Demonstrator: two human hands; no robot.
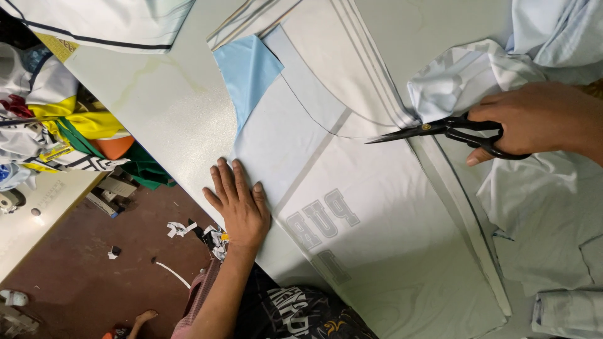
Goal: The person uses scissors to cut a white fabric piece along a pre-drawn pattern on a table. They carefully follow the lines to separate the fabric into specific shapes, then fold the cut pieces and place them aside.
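Head view: right hand [540, 119] is clamped through the handles of black scissors [449, 130], blades slightly apart, tips on the curved line of the pale fabric panel [370, 238]. Left hand [240, 204] lies flat, fingers spread, pressing the panel just inside the table's near edge. Panel is spread across the table [169, 107] centre, grey lettering near that edge. Light blue fabric piece [248, 69] lies at the panel's far corner. Bunched white cloth [465, 75] sits just behind the blades. Colourful garments [69, 119] are piled past the table's left edge.
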